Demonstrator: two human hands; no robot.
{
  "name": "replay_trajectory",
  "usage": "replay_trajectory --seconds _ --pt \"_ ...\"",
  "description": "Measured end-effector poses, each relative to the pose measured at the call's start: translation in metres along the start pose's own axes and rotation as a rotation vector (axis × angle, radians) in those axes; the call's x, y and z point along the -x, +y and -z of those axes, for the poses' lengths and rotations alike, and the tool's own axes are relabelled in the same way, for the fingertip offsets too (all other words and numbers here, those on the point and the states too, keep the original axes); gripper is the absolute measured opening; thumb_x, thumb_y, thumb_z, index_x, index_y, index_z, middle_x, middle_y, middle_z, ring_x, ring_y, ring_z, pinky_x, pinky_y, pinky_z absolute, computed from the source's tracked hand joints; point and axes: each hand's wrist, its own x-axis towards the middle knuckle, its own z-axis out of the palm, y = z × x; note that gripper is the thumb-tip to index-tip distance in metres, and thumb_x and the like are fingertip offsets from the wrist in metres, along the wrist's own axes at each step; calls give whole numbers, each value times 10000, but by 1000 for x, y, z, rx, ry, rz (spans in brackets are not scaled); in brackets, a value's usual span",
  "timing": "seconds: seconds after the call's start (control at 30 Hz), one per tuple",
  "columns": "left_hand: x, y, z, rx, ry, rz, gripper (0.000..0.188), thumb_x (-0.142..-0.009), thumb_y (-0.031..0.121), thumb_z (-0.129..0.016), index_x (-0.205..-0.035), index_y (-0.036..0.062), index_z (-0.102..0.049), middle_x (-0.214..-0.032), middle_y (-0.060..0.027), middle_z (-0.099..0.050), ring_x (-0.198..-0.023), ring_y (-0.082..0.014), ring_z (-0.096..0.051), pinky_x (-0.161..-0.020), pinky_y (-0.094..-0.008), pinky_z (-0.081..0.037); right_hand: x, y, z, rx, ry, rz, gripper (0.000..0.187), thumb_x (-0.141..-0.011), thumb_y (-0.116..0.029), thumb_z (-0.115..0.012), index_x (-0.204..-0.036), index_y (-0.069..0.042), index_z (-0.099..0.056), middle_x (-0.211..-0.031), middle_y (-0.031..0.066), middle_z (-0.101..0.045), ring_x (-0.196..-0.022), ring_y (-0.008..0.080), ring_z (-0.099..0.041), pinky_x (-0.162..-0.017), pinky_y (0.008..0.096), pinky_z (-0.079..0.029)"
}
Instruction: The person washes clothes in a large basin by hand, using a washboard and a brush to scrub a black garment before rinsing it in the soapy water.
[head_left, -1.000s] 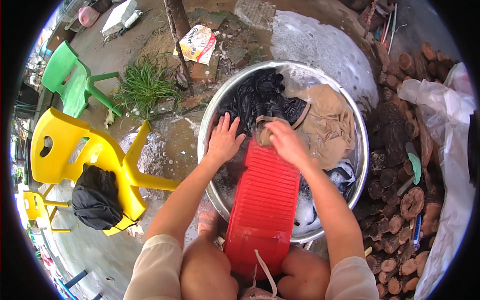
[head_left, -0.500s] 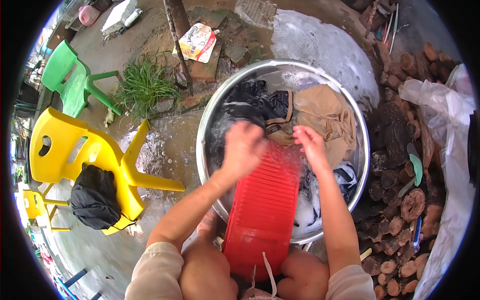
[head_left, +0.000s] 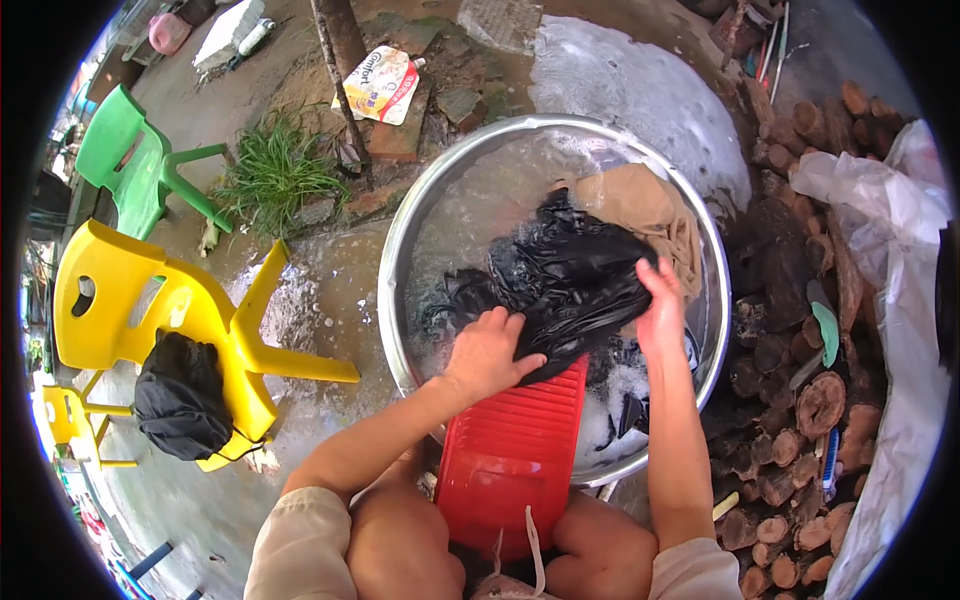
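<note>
A wet black garment stretches between my hands, over the top end of a red washboard. My left hand is closed on its lower left part, thumb lying across the cloth. With thumb and fingers, my right hand grips its right edge. The washboard leans from between my legs into a round metal basin of cloudy, sudsy water. Behind the black garment a tan cloth lies in the basin. Dark and white laundry sits in foam to the washboard's right.
On the left stand a yellow chair with a black bag on it and a green chair. Cut logs and plastic sheeting line the right. A detergent pouch lies beyond the basin, near a grass tuft.
My hands were above the washboard's top, apart from the cloth. Now they hold the black garment, which has come right and nearer, onto the washboard and partly over the tan cloth.
</note>
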Motion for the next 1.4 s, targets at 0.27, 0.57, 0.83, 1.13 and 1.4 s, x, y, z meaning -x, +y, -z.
replay_trajectory --seconds 0.27,0.57,0.83,1.13,1.4 --pt "-40 -19 9 438 -152 -56 737 -865 677 -422 -1006 -1 -673 -976 -191 -647 -898 -342 -622 -852 -428 -458 42 -43 -58 -289 -261 55 352 -974 -175 -475 -1318 -110 -428 -1269 81 -526 -1185 233 -512 -1013 395 -421" --pt "-30 12 52 1596 -221 190 578 -845 191 -674 -1324 -10 -422 -1230 -127 -571 -1119 -229 -562 -990 -369 -436 19 -70 -63 75 -126 193 443 -939 -155 -557 -1319 -19 -373 -1197 95 -540 -1090 194 -548 -934 319 -457" --pt "-40 -55 130 1235 552 102 290 -839 128 -701 -1056 -2 -561 -969 -55 -645 -848 -131 -604 -791 -274 -488 -56 -79 -33 -86 50 318 298 -829 -1 -627 -1061 -118 -482 -943 47 -616 -879 205 -606 -802 366 -494" --pt "-49 -68 10 -415 390 -124 639 -823 234 -630 -1400 133 -373 -1478 -244 -249 -1314 -356 -344 -1069 -474 -300 -32 84 -48 1336 -466 441 635 -864 -127 -578 -1435 -177 -305 -1502 146 -256 -1404 332 -216 -1094 466 -268" --pt "-59 -100 -7 -92 49 257 237 -849 218 -582 -1022 58 -602 -1293 -305 -425 -1009 -467 -566 -859 -501 -473 -52 78 -46 1433 -425 24 520 -847 -125 -488 -1349 -250 -430 -1390 99 -435 -1068 364 -571 -892 434 -475"
